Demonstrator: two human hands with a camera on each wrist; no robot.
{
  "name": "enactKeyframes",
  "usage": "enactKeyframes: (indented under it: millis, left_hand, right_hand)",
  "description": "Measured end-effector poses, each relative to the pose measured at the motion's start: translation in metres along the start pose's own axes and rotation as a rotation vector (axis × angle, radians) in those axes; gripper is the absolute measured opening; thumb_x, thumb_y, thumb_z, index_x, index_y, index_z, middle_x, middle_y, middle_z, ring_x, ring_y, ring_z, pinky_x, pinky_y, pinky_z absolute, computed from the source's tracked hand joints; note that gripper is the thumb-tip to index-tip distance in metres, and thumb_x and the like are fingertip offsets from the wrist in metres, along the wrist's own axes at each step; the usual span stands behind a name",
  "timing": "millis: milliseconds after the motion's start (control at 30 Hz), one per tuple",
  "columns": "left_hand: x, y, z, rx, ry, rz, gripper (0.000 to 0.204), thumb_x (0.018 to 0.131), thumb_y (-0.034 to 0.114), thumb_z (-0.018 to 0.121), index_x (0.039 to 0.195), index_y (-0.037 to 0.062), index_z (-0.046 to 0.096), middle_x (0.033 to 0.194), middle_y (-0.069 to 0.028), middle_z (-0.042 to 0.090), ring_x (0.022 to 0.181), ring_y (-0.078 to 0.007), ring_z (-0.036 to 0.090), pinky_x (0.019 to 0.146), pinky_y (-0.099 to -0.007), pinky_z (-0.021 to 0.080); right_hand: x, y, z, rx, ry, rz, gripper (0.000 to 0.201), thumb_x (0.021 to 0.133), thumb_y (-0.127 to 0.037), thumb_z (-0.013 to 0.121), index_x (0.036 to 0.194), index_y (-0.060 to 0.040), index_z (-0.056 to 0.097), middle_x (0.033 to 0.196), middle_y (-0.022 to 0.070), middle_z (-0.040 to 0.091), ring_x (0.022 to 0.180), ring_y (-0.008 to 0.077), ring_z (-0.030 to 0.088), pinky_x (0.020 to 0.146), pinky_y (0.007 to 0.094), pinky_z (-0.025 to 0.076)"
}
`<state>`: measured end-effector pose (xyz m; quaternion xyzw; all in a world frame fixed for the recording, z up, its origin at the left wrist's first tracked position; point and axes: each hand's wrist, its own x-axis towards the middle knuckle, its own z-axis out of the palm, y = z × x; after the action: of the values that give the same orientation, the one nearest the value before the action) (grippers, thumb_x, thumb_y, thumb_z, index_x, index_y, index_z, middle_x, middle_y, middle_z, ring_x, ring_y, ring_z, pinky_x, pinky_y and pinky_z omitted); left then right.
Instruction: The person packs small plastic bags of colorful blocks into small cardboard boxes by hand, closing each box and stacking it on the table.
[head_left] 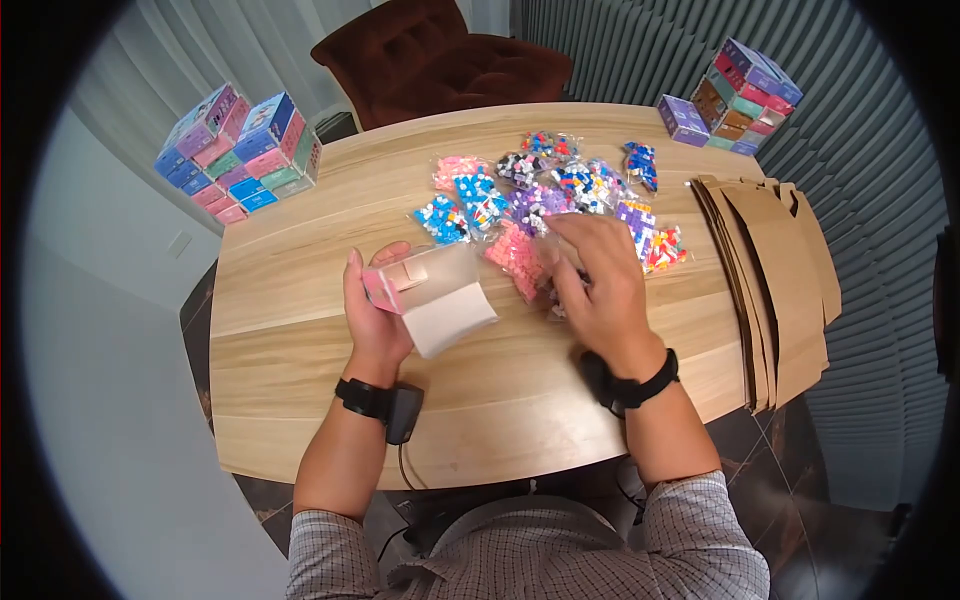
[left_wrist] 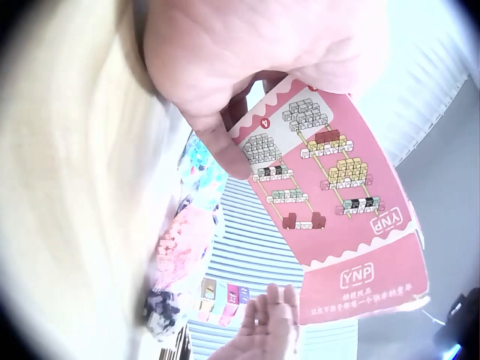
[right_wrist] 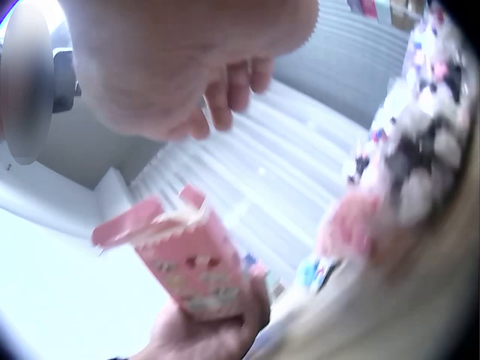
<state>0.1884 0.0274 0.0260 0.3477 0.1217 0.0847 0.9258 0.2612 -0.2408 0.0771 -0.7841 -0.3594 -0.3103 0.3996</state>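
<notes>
In my left hand (head_left: pixel 375 315) I hold a small pink cardboard box (left_wrist: pixel 337 195), its white inside and opened flap facing up in the head view. Printed block-building diagrams and the letters YNP cover the side seen in the left wrist view. My right hand (head_left: pixel 608 290) hovers over the table with loosely bent fingers and nothing in them in the right wrist view. Just left of it lies a clear bag of pink blocks (head_left: pixel 517 262). A bag of dark and pale pieces (left_wrist: pixel 163 311) sits close by, partly hidden under the right hand in the head view.
Several more bags of coloured blocks (head_left: pixel 478 198) spread across the far middle of the table (head_left: pixel 300 400). Stacked small boxes stand at the far left (head_left: pixel 240 150) and far right (head_left: pixel 750 100). Flattened brown cardboard (head_left: pixel 780 290) lies along the right edge. A brown chair (head_left: pixel 440 60) stands beyond.
</notes>
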Motion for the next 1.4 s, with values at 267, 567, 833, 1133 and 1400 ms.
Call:
enactKeyframes:
  millis: [267, 567, 833, 1133, 1400]
  left_hand:
    - [-0.002, 0.003, 0.002, -0.031, 0.047, -0.036, 0.069, 0.107, 0.065, 0.038, 0.123, 0.0033, 0.064, 0.116, -0.0176, 0.072, 0.107, -0.0346, 0.071, 0.094, -0.0489, 0.058]
    - [-0.005, 0.005, 0.009, 0.025, 0.015, -0.026, 0.068, 0.107, 0.066, 0.039, 0.123, 0.0038, 0.064, 0.11, -0.0147, 0.072, 0.104, -0.0308, 0.071, 0.092, -0.0474, 0.058]
    - [-0.003, 0.004, 0.011, -0.022, 0.052, -0.017, 0.068, 0.107, 0.065, 0.04, 0.126, 0.003, 0.062, 0.11, -0.0142, 0.071, 0.108, -0.0303, 0.07, 0.094, -0.0473, 0.057]
    - [0.001, 0.0, 0.004, -0.008, -0.003, 0.051, 0.065, 0.11, 0.058, 0.039, 0.127, -0.0008, 0.06, 0.123, -0.0211, 0.069, 0.118, -0.033, 0.066, 0.106, -0.047, 0.052]
    - [0.001, -0.014, -0.002, 0.19, -0.152, 0.139, 0.062, 0.111, 0.053, 0.04, 0.131, -0.0024, 0.058, 0.134, -0.0273, 0.065, 0.127, -0.0388, 0.063, 0.113, -0.0506, 0.049]
  right_hand:
    - [-0.016, -0.006, 0.012, -0.109, -0.423, 0.143, 0.062, 0.078, -0.026, 0.089, 0.131, -0.0024, 0.067, 0.13, 0.018, 0.066, 0.119, 0.0373, 0.059, 0.105, 0.0466, 0.048]
    - [-0.017, -0.008, 0.025, -0.094, -0.347, 0.126, 0.048, 0.082, -0.006, 0.073, 0.129, -0.0007, 0.065, 0.117, 0.0222, 0.068, 0.111, 0.0388, 0.064, 0.098, 0.0506, 0.049]
    - [-0.023, -0.017, 0.017, 0.537, 0.231, 0.233, 0.034, 0.093, -0.001, 0.067, 0.125, 0.0063, 0.062, 0.118, 0.0218, 0.069, 0.097, 0.0298, 0.07, 0.086, 0.0386, 0.056]
    - [-0.006, -0.037, 0.005, 0.375, -0.047, -0.134, 0.027, 0.08, -0.004, 0.077, 0.106, 0.0, 0.073, 0.1, 0.0149, 0.072, 0.085, 0.0324, 0.067, 0.074, 0.0388, 0.055]
    - [-0.012, -0.047, 0.02, 0.277, 0.037, -0.04, 0.043, 0.075, -0.007, 0.089, 0.114, -0.0012, 0.07, 0.104, 0.015, 0.071, 0.089, 0.0306, 0.068, 0.077, 0.0393, 0.058]
